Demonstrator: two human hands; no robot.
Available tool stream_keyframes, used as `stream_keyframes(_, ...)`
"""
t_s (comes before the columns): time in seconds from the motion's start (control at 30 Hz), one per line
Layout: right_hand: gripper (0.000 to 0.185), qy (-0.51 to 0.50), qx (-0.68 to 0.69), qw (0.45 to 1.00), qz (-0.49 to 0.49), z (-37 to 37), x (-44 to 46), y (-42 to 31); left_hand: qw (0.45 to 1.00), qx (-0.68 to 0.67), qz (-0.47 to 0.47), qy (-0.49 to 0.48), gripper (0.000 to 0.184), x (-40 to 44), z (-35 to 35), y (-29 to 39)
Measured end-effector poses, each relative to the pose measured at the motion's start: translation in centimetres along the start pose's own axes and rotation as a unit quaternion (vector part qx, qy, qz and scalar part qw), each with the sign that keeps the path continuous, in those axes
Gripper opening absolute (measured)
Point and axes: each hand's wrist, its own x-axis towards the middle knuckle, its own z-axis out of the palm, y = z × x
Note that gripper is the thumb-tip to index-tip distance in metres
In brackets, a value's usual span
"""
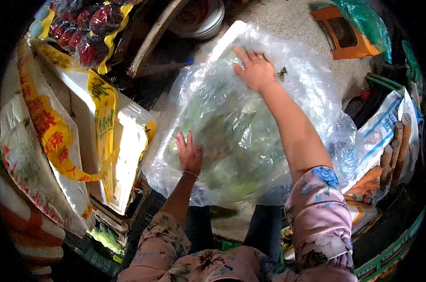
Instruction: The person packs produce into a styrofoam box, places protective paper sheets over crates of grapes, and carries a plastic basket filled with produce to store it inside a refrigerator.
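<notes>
A big clear plastic sheet or bag [250,136] covers a pale box whose white edge shows at the upper left. Through the plastic, blurred green contents are visible. My left hand [190,155] rests on the plastic near the box's left side, its fingers spread. Farther forward, my right hand [256,69] lies on the plastic near the far edge, fingers apart, with a ring on one finger. Neither hand is gripping anything. The plastic spreads loosely beyond the box on the right.
White foam boxes with yellow tape [102,122] stand at left, below wrapped red fruit [91,49]. Stacked bowls [208,21] sit at the top. An orange stool [337,33] is at upper right. Brown roots [396,145] lie in a white bag at right.
</notes>
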Motion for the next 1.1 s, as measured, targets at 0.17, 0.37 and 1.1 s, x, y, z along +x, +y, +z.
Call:
stream_keyframes(0.17,0.065,-0.162,0.045,0.982,0.084,-0.3,3.9,-0.8,0.987,-0.162,-0.008,0.010,0.051,1.8,1.0,-2.9)
stream_keyframes(0.37,0.072,-0.204,0.105,0.969,0.096,1.5,5.7,0.0,0.989,-0.133,-0.066,-0.028,0.048,3.0,0.5,-2.1)
stream_keyframes(1.1,0.042,0.213,0.079,0.967,0.117,-2.3,-9.8,10.4,0.909,0.002,0.416,0.015,0.042,15.9,-4.5,27.0)
